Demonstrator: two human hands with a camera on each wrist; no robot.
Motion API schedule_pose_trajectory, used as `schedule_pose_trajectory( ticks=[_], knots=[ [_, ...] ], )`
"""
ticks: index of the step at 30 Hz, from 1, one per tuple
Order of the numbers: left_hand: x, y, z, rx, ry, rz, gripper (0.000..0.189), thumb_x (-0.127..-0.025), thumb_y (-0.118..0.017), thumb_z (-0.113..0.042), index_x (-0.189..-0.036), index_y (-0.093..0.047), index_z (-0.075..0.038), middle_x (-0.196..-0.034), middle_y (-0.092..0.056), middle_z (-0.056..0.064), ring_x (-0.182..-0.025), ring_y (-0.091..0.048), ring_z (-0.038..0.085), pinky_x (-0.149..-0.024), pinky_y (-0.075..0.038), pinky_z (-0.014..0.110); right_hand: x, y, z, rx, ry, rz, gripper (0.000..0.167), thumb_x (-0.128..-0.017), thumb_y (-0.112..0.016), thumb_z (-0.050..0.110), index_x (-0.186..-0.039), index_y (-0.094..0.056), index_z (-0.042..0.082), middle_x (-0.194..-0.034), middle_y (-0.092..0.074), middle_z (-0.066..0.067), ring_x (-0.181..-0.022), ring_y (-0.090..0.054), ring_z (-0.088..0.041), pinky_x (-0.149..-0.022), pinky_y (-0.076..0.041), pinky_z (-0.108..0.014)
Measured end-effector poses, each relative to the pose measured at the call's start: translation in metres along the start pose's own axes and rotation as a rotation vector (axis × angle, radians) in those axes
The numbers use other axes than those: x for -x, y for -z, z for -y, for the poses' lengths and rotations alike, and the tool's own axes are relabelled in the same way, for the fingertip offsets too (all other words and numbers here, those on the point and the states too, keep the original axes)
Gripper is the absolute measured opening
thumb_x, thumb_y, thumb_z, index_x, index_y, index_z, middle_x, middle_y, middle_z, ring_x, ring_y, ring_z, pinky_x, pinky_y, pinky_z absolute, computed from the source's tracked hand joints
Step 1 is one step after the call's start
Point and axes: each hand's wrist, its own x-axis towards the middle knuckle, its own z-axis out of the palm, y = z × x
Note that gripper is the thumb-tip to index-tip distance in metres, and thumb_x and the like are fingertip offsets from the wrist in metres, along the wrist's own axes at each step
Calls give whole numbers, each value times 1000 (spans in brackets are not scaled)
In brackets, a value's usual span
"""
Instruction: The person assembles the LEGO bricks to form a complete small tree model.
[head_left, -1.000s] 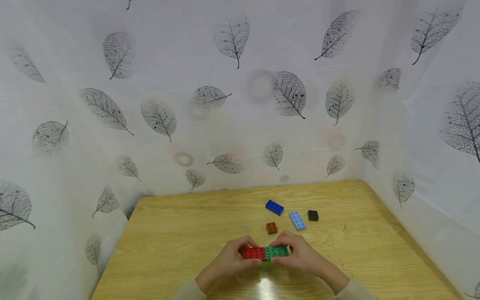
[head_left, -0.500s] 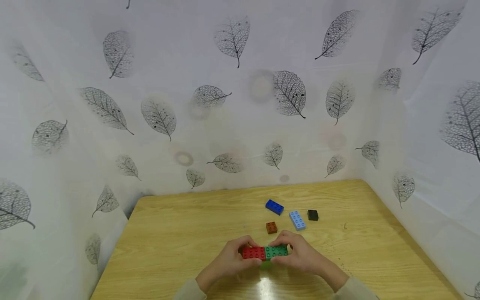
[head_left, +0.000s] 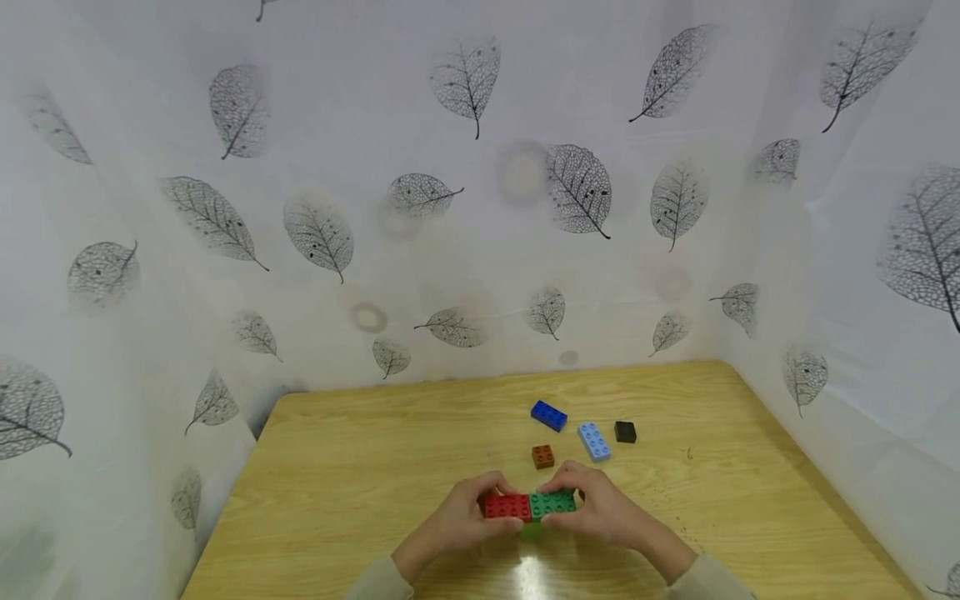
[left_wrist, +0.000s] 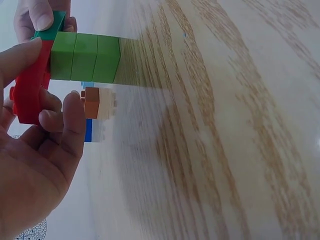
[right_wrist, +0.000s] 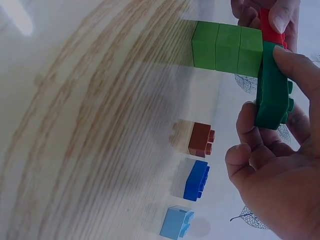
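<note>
A stack of three light green bricks (left_wrist: 85,57) stands on the table, bearing a red brick (head_left: 507,507) and a dark green brick (head_left: 552,505) end to end across its top. My left hand (head_left: 468,514) pinches the red brick between thumb and fingers. On the other side my right hand (head_left: 596,510) pinches the dark green brick the same way. In the right wrist view the dark green brick (right_wrist: 273,90) juts out past the light green column (right_wrist: 227,48). From above, the hands and upper bricks hide most of the column.
Beyond the hands lie a brown brick (head_left: 543,456), a blue brick (head_left: 549,415), a light blue brick (head_left: 595,442) and a black brick (head_left: 626,432). They rest on the wooden table (head_left: 360,450). A leaf-patterned curtain (head_left: 480,250) surrounds its back and sides.
</note>
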Motion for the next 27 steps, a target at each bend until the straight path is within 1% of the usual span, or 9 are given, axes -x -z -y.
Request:
schedule_pose_trajectory(
  ticks=[6, 12, 19, 23, 27],
  knots=[
    [0, 0, -1, -13, 9, -5, 25, -89, -78, -37, -103, -64, -21, -83, -61, -6, -70, -52, 4, -57, -45, 20, 0, 0, 0, 0, -12, -3, 30, -90, -77, 39, -117, -72, 26, -104, -61, 8, -85, -52, -8, -69, -47, -27],
    [1, -2, 2, -28, 21, -15, 27, -91, -76, -40, -108, -64, -24, -83, -60, -6, -69, -52, 3, -58, -45, 20, 0, -1, 1, 13, -33, -1, 30, -89, -77, 40, -115, -70, 27, -105, -61, 8, -84, -52, -8, -69, -47, -25],
    [2, -3, 3, -13, 24, -29, 27, -91, -76, -39, -112, -64, -25, -86, -62, -6, -73, -53, 4, -63, -45, 20, 0, -1, 2, 11, -51, 6, 29, -89, -77, 40, -115, -70, 29, -104, -60, 8, -84, -52, -8, -68, -48, -25],
    [2, -4, 3, 0, 28, -25, 27, -91, -76, -38, -112, -64, -26, -87, -62, -5, -73, -52, 4, -63, -45, 20, 1, -1, 3, 9, -56, 4, 30, -88, -78, 40, -114, -69, 28, -104, -60, 7, -82, -52, -8, -66, -48, -25],
    [2, -4, 4, 5, 19, -24, 27, -91, -76, -37, -112, -64, -25, -87, -62, -5, -73, -52, 4, -63, -45, 20, 2, -2, 4, 5, -53, -3, 31, -88, -79, 40, -115, -69, 28, -103, -60, 7, -81, -52, -8, -64, -49, -25]
  ],
)
